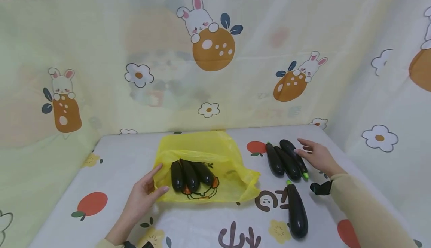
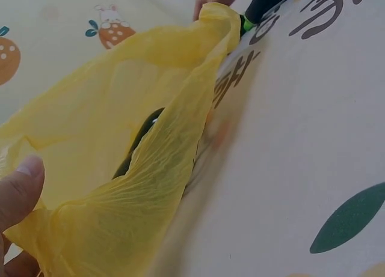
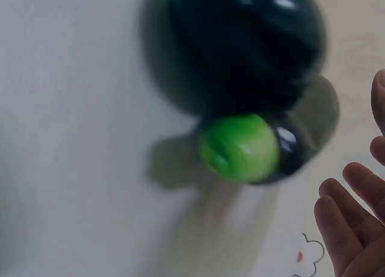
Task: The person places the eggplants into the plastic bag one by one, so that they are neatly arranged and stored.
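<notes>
A yellow plastic bag (image 1: 235,188) lies on the table with its mouth facing me. Three eggplants (image 1: 191,175) lie side by side inside it. My left hand (image 1: 143,192) is at the bag's left edge, thumb and fingers spread apart; the left wrist view shows the thumb (image 2: 24,184) over the yellow film. To the right, three more eggplants (image 1: 287,162) form a group, one with its green stem end (image 3: 240,148) toward me. Beside the rightmost of them, my right hand (image 1: 318,157) reaches in with fingers extended and nothing held.
A single eggplant (image 1: 297,212) lies nearer to me, below the group. The printed tablecloth (image 1: 188,225) covers the table, and a patterned curtain (image 1: 161,42) hangs behind and along both sides.
</notes>
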`<state>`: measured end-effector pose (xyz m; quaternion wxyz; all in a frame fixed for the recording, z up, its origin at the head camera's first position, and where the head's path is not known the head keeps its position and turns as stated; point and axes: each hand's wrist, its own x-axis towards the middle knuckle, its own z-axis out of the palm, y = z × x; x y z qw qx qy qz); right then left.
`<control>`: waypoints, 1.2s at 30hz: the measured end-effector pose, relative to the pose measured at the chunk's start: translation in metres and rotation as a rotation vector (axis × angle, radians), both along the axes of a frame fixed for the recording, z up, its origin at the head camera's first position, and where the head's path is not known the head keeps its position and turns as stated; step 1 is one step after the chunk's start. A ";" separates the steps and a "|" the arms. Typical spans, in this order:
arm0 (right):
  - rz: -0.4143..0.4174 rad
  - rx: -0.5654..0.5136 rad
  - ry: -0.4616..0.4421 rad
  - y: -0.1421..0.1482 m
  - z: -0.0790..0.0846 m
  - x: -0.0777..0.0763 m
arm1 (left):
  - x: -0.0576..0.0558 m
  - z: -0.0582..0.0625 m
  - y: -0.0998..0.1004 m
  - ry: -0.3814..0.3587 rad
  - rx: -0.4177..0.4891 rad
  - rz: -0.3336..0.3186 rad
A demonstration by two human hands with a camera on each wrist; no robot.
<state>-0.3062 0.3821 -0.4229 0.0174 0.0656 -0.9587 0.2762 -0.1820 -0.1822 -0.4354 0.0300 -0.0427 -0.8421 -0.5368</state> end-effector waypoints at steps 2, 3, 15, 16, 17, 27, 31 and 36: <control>0.000 -0.005 -0.023 -0.001 -0.004 -0.002 | 0.000 0.000 0.001 -0.003 0.005 0.002; -0.001 -0.005 -0.027 -0.002 -0.005 -0.003 | 0.000 0.000 0.001 -0.003 0.008 0.003; -0.022 0.050 -0.053 -0.003 -0.016 -0.003 | -0.001 -0.001 0.003 0.031 0.021 -0.018; -0.023 0.052 -0.047 -0.003 -0.016 -0.003 | -0.002 -0.001 0.003 0.032 0.027 -0.019; -0.023 0.056 -0.037 -0.003 -0.016 -0.004 | -0.002 -0.001 0.002 0.033 0.030 -0.020; -0.016 0.061 0.017 -0.004 -0.014 -0.006 | -0.001 -0.002 0.002 0.008 0.014 -0.008; 0.007 0.051 0.067 -0.006 -0.004 -0.006 | -0.001 -0.002 -0.001 0.008 0.008 -0.006; 0.057 0.030 0.091 -0.017 0.020 -0.002 | -0.002 -0.002 -0.005 0.008 -0.007 0.001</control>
